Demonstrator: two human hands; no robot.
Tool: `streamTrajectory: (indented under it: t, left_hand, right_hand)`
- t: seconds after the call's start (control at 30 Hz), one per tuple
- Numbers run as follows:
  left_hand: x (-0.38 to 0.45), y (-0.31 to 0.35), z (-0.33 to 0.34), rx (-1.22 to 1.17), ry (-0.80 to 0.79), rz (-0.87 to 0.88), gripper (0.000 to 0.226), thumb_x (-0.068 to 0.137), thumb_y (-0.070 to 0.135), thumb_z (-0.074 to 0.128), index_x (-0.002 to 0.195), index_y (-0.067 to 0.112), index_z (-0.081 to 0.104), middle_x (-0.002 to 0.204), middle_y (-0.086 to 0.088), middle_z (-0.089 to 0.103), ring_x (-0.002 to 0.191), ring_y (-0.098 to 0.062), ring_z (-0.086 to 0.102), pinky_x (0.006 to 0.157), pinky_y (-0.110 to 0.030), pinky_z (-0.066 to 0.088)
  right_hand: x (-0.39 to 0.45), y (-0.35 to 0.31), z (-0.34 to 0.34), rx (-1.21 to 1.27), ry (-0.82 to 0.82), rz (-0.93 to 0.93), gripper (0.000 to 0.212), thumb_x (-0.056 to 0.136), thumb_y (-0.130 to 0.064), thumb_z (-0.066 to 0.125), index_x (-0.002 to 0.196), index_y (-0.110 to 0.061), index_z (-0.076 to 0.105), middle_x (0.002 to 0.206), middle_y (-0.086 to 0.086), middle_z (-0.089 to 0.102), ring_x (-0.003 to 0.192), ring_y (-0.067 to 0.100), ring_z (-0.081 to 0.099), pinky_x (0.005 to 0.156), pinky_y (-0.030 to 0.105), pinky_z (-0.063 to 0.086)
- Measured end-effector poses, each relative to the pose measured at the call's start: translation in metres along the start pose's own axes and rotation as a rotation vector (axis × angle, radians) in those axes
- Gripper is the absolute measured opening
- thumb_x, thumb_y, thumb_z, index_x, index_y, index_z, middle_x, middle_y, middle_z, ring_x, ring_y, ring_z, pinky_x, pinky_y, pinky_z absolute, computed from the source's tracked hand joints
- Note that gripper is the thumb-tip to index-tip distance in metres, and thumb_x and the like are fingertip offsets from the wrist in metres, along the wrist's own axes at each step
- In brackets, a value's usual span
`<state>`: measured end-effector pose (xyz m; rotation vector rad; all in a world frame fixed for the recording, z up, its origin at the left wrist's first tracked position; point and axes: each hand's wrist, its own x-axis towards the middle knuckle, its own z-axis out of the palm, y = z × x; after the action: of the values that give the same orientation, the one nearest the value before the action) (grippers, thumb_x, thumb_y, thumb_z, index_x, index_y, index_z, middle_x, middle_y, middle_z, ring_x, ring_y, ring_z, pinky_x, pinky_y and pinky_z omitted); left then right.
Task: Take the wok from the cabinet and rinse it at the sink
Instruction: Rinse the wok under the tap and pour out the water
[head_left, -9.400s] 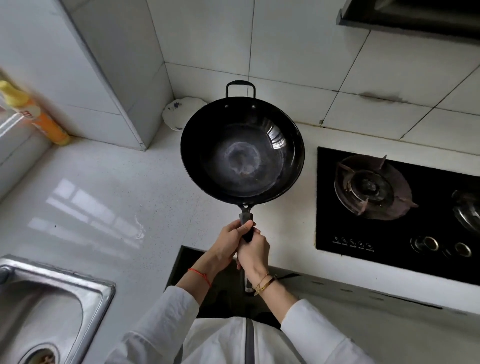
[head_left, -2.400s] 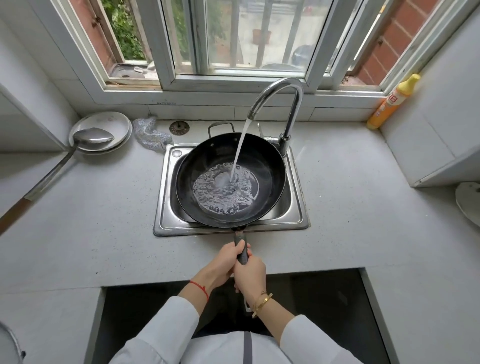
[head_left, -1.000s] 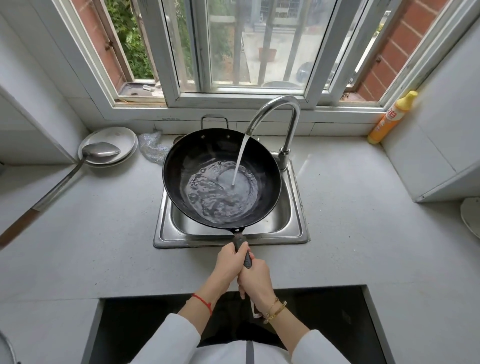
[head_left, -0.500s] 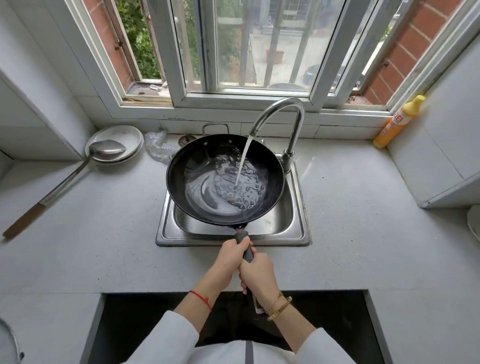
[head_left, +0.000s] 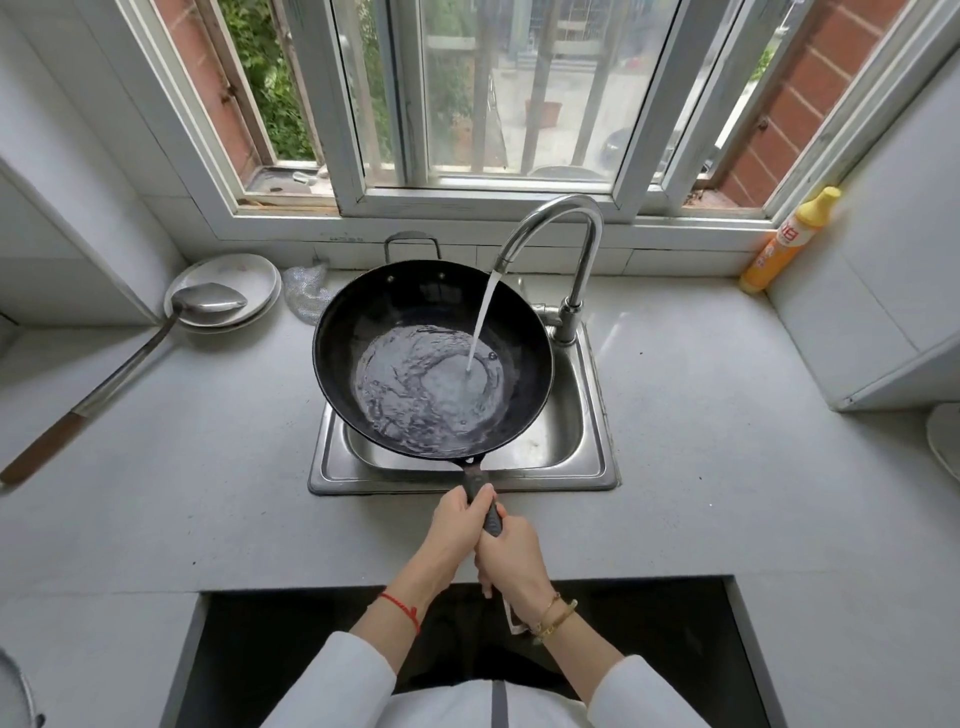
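Left hand (head_left: 460, 525) and right hand (head_left: 511, 553) fingers clamp the wok (head_left: 431, 358) handle; tap (head_left: 561, 244) water lands inside, above the sink (head_left: 587, 467).

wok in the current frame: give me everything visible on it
The wok is round, black, dark metal by its look, with a small loop handle on the far rim and a long dark handle toward the person. It is held above the sink, mouth up. The tap pours a stream into it, right of centre; swirling water pools in the bottom. The left hand and right hand both grip the long handle.
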<state>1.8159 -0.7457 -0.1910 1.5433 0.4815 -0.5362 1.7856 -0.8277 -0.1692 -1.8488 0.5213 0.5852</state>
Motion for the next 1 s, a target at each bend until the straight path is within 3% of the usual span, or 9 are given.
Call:
streamTrajectory:
  t: [0.07,0.13,0.2,0.3,0.37,0.63,0.8,1.0]
  left_hand:
    - [0.007,-0.01,-0.005,0.051,0.031,-0.002,0.061,0.068,0.059,0.056,0.091,0.004,0.063,0.09,-0.018,0.071,0.089,-0.034,0.068,0.086,-0.05,0.052]
    - [0.009,-0.013,-0.007,0.065,0.043,-0.01,0.063,0.065,0.06,0.055,0.091,0.004,0.064,0.091,-0.017,0.072,0.091,-0.033,0.068,0.085,-0.048,0.052]
    - [-0.002,0.001,-0.008,0.023,0.021,-0.026,0.052,0.071,0.055,0.058,0.087,0.007,0.064,0.086,-0.014,0.072,0.084,-0.031,0.068,0.081,-0.042,0.054]
    - [-0.009,0.008,-0.007,-0.113,-0.08,-0.037,0.022,0.096,0.026,0.053,0.087,0.007,0.059,0.076,-0.006,0.066,0.066,-0.016,0.061,0.063,-0.026,0.05]
    - [-0.01,0.006,-0.007,-0.161,-0.133,-0.042,0.019,0.099,0.02,0.049,0.089,0.006,0.057,0.076,-0.004,0.064,0.063,-0.013,0.06,0.057,-0.023,0.049]
    - [-0.005,0.006,-0.008,-0.229,-0.266,-0.058,0.016,0.101,0.014,0.043,0.094,0.003,0.053,0.079,-0.007,0.059,0.064,-0.011,0.057,0.056,-0.017,0.049]
    - [-0.001,0.0,-0.005,-0.115,-0.191,-0.024,0.017,0.099,0.018,0.05,0.09,0.007,0.059,0.079,-0.006,0.065,0.068,-0.013,0.06,0.064,-0.023,0.049]
    - [0.0,-0.006,-0.012,0.015,0.041,0.0,0.018,0.089,0.026,0.065,0.082,0.009,0.065,0.081,-0.007,0.075,0.073,-0.014,0.069,0.066,-0.024,0.05]
  right_hand:
    - [0.0,-0.001,0.002,0.056,-0.024,0.029,0.02,0.095,-0.016,0.051,0.08,-0.006,0.057,0.057,0.008,0.055,0.037,0.012,0.05,0.038,0.025,0.044]
    - [0.0,-0.003,0.004,0.076,-0.028,0.044,0.018,0.095,-0.014,0.051,0.08,-0.005,0.057,0.056,0.008,0.054,0.036,0.013,0.05,0.038,0.025,0.044]
    - [-0.002,-0.006,0.005,0.059,-0.02,0.05,0.016,0.094,-0.015,0.052,0.083,-0.005,0.056,0.059,0.008,0.054,0.035,0.012,0.05,0.036,0.024,0.044]
    - [-0.004,-0.007,0.003,0.018,-0.01,0.046,0.017,0.094,-0.019,0.054,0.094,-0.002,0.057,0.065,0.009,0.056,0.037,0.011,0.051,0.036,0.022,0.044]
    - [-0.005,-0.004,0.002,0.007,-0.009,0.034,0.02,0.093,-0.021,0.055,0.096,-0.001,0.057,0.065,0.009,0.057,0.036,0.01,0.051,0.036,0.022,0.045]
    - [-0.004,0.007,0.002,-0.032,0.05,-0.037,0.022,0.095,-0.03,0.053,0.081,-0.014,0.055,0.063,0.006,0.056,0.042,0.012,0.052,0.037,0.02,0.045]
    - [0.003,0.012,0.0,-0.001,0.007,-0.016,0.021,0.096,-0.028,0.052,0.08,-0.014,0.056,0.06,0.005,0.056,0.04,0.012,0.052,0.039,0.023,0.046]
    - [0.011,0.011,0.006,0.202,-0.159,0.057,0.01,0.095,-0.016,0.05,0.089,-0.008,0.055,0.05,0.003,0.045,0.037,0.014,0.043,0.039,0.025,0.039]
